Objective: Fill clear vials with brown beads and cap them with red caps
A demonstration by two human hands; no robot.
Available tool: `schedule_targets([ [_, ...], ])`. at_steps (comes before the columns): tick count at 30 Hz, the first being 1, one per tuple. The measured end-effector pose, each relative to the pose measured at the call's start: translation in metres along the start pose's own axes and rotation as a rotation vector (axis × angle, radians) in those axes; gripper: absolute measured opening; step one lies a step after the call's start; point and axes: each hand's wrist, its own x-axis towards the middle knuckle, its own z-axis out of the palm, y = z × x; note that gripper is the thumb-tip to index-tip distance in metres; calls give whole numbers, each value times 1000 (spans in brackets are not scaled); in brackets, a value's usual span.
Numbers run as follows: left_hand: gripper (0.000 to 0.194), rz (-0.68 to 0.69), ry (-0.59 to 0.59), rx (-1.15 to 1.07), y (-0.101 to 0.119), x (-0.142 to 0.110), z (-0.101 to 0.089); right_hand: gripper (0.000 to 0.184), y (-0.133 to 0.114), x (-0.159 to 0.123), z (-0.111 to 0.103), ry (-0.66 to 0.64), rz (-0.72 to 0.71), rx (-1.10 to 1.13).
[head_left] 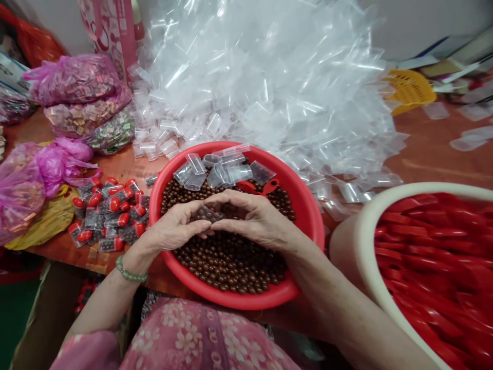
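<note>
Over a red basin [314, 226] of small brown balls [234, 267], my two hands meet at the fingertips. My left hand [171, 226] is closed around a small clear plastic container [206, 211] that has dark balls inside. Curled against the container's other end is my right hand [252, 218], its fingers and thumb pressed together there; its palm side is hidden. Just beyond the hands, several empty clear containers [231, 172] lie on the balls. Among them are red plastic caps [271, 186].
A big heap of clear containers [262, 92] covers the table behind the basin. Filled containers with red caps [115, 210] are piled at left, near pink bags [77, 82] of small packets. At right stand a cream tub [362, 246] of red pieces [435, 257] and a yellow basket [412, 90].
</note>
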Motion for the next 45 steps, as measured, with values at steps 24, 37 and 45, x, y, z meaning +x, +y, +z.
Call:
schedule_targets([
  [24, 28, 45, 71, -340, 3, -7, -1, 37, -11, -22, -12, 93, 31, -127],
  [37, 24, 88, 111, -99, 14, 3, 6, 21, -7, -26, -8, 167, 51, -78],
  [45, 26, 47, 108, -162, 12, 5, 9, 33, -6, -22, -7, 242, 6, 25],
])
